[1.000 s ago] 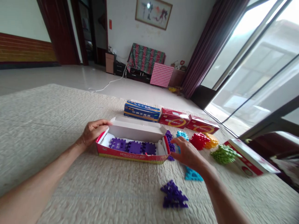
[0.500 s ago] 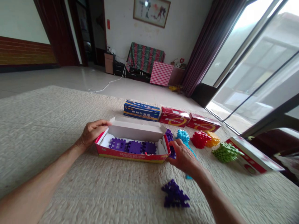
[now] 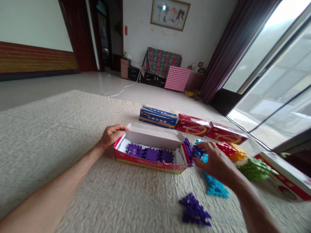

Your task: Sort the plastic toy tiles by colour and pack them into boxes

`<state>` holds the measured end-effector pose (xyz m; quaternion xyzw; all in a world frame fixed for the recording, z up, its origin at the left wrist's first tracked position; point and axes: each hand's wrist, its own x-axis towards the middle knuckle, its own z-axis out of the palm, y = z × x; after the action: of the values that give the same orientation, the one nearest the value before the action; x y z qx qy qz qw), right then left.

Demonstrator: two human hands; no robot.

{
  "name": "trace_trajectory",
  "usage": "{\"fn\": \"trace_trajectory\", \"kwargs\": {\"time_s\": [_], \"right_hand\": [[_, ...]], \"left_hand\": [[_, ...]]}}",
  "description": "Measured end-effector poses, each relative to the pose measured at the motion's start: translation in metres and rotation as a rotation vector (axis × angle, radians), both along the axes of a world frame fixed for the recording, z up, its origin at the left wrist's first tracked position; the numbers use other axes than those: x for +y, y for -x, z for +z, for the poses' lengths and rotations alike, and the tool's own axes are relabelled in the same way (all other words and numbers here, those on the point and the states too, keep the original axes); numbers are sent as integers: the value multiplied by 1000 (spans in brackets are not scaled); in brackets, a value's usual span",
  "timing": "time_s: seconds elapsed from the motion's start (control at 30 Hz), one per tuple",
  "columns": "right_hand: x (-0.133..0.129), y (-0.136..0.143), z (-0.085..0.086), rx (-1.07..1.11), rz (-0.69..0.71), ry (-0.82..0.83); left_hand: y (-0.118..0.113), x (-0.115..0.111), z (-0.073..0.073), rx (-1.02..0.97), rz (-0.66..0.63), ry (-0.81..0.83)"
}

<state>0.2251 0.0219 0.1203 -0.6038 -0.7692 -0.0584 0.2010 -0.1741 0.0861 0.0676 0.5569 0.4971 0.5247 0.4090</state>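
Note:
An open red cardboard box (image 3: 145,164) sits on the quilted mat, its white flap raised at the back. Inside lie several purple interlocking plastic tiles (image 3: 151,154) on white padding. My left hand (image 3: 112,136) grips the box's left end, thumb and fingers closed on the corner. Beyond the right end, my right hand (image 3: 216,161) has thumb and fingers around a purple interlocking tile (image 3: 198,151). Other purple tiles (image 3: 188,149) stand against that end of the box. A purple cluster of tiles (image 3: 195,212) lies nearer to me.
Light blue tiles (image 3: 216,186) lie under and beside my right wrist. Red tiles (image 3: 225,149), yellow tiles (image 3: 239,152) and green tiles (image 3: 255,169) sit farther right, by a white-and-red box (image 3: 286,178). Behind stand a blue box (image 3: 157,117) and two red boxes (image 3: 193,125).
My right hand has moved from the box's right end out to the right, and a purple tile now shows between its fingers. My left hand stays on the box. The view has shifted left.

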Motion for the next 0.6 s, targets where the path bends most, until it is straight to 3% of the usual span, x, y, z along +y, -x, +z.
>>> {"fn": "trace_trajectory", "kwargs": {"time_s": [0.13,0.23,0.4,0.6], "right_hand": [[7,53,38,104,216,-49],[15,114,50,108,376,39],[33,177,37,9,519,213],[46,192,9,-2,578,228]], "left_hand": [[-1,0,2,13,-11,-22],[-3,-1,4,15,-12,-31],[-2,-1,3,46,-42,-66],[0,3,1,61,-24,-106]]}}
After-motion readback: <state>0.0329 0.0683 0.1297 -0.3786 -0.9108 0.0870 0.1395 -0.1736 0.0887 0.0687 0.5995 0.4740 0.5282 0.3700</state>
